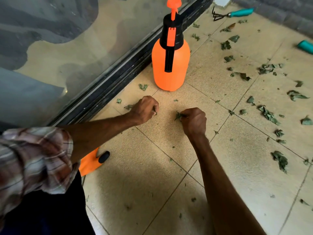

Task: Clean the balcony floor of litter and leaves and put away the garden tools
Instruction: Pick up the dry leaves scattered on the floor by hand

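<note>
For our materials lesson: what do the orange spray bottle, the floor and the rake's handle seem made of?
Spray bottle: likely moulded plastic, smooth, slightly glossy orange body, black cap. Floor: probably ceramic tile, speckled beige, matte, with grout lines. Rake handle: teal, perhaps plastic or rubber; too small to tell.

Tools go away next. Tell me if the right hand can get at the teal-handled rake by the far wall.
Probably not from here. The right hand grips a leaf clump, and the rake lies far off by the wall, past the sprayer. Only loose leaves lie between; moving closer should do.
</note>
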